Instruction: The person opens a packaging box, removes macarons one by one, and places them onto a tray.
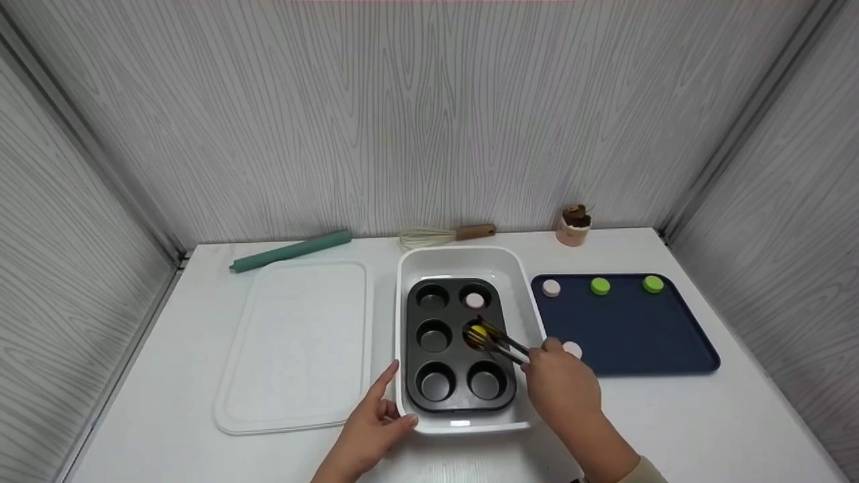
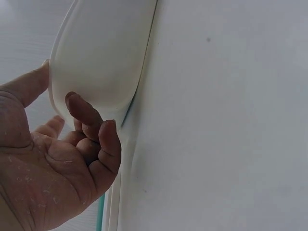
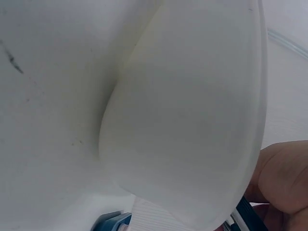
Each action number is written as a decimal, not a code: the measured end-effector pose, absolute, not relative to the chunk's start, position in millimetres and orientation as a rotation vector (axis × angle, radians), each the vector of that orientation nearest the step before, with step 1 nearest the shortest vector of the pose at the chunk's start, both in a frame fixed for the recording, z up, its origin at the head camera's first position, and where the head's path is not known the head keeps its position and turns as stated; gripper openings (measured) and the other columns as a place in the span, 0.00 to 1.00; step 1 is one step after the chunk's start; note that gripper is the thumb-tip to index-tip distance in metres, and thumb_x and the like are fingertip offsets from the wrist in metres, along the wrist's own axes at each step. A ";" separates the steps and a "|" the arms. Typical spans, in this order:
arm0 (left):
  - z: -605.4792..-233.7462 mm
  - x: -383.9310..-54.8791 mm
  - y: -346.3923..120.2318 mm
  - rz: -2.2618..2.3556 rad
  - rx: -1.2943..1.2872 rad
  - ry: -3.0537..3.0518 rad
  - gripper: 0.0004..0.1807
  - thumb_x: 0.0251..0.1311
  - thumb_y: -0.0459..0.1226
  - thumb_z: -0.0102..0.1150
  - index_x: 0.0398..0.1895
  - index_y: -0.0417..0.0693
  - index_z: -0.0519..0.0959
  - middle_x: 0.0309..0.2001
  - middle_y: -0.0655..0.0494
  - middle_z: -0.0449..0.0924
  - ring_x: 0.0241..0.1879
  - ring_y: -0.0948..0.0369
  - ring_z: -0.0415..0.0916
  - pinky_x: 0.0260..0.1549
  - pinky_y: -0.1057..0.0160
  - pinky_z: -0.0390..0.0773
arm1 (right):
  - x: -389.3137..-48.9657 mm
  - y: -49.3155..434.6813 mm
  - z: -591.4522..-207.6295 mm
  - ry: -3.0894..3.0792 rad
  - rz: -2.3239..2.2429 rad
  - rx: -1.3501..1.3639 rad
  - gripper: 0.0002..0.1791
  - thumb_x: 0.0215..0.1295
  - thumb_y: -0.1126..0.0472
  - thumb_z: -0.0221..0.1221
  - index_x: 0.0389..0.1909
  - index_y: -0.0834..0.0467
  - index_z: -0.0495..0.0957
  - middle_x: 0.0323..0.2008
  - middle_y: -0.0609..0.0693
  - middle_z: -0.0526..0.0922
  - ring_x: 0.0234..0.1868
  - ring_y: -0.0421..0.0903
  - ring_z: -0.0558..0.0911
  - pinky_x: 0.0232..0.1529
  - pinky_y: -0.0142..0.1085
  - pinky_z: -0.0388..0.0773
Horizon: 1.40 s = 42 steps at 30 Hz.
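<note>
My right hand (image 1: 562, 381) grips a pair of metal tongs (image 1: 508, 350) that reach over the right rim of a white bin (image 1: 470, 424). Their dark tips sit around a small yellow round piece (image 1: 478, 333) in the middle right cup of a black muffin tin (image 1: 458, 353). A pale pink disc (image 1: 474, 300) lies in the far right cup. My left hand (image 1: 368, 429) rests at the bin's near left corner, index finger straight along its side and thumb on the front rim. In the left wrist view, the other fingers (image 2: 109, 149) curl loosely beside the bin.
A navy tray (image 1: 644, 335) on the right carries green discs (image 1: 600, 286) and pink discs (image 1: 551, 288). To the left lies a white board (image 1: 302, 349). Along the back are a green rolling pin (image 1: 292, 251), a whisk (image 1: 446, 235) and a small pot (image 1: 573, 228).
</note>
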State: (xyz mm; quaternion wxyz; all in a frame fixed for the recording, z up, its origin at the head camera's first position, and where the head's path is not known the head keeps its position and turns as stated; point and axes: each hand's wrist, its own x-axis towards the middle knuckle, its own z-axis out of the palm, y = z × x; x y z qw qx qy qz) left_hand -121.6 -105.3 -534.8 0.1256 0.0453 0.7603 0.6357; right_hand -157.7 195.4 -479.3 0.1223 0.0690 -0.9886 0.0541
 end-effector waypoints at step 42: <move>-535.6 -120.3 -105.1 1.864 0.144 2.206 0.54 0.62 0.33 0.72 0.86 0.45 0.50 0.29 0.53 0.80 0.25 0.64 0.72 0.26 0.68 0.74 | -139.1 214.7 -465.9 -2.640 0.390 0.217 0.08 0.60 0.65 0.76 0.40 0.59 0.90 0.33 0.50 0.79 0.22 0.47 0.82 0.20 0.46 0.78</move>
